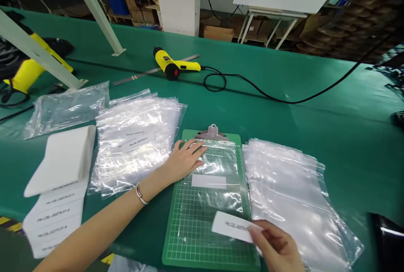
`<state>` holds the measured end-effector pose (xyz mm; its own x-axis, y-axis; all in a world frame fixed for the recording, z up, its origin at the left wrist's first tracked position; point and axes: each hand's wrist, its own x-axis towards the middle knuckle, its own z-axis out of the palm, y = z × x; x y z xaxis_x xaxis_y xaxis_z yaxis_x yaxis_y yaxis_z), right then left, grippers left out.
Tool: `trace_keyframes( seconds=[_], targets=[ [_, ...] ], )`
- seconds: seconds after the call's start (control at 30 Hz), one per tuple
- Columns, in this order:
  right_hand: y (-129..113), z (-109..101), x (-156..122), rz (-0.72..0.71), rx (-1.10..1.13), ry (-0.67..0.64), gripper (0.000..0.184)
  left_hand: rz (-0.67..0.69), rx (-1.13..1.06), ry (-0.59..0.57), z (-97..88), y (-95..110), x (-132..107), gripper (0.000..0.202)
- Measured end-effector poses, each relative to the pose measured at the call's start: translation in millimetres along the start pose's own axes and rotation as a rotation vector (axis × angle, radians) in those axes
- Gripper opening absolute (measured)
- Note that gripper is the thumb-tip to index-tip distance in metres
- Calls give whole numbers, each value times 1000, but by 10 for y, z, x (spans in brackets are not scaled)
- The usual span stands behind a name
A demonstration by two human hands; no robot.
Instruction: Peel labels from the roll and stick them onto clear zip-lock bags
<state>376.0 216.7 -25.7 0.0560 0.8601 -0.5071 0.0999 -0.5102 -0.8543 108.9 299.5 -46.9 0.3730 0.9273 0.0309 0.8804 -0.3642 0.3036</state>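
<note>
My left hand (185,159) lies flat with fingers stretched out on the upper left of a clear plastic bag (217,175) that rests on a green gridded clipboard (189,238). A white rectangle shows in the middle of that bag. My right hand (275,244), low at the frame's bottom, pinches a white printed label (230,225) just above the bag's lower part. A silver bracelet sits on my left wrist.
A pile of labelled clear bags (135,146) lies left of the clipboard and a pile of plain bags (290,196) lies right. A strip of white labels (57,188) sits at the left edge. A yellow heat gun (172,65) with black cable lies farther back on the green table (331,108).
</note>
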Motion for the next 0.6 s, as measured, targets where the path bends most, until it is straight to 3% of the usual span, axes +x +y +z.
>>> trace_keyframes(
  seconds=[0.1,0.27,0.6],
  targets=[
    [0,288,1,9,-60,-75,37,-16,-21,-31,-76,-74,-33,55],
    [56,290,59,22,-132,-79,39,-51,-119,-243,-194,-228,-159,95],
    [4,259,85,43,-143,-26,38,-20,-34,-297,-185,-287,-164,91]
  ],
)
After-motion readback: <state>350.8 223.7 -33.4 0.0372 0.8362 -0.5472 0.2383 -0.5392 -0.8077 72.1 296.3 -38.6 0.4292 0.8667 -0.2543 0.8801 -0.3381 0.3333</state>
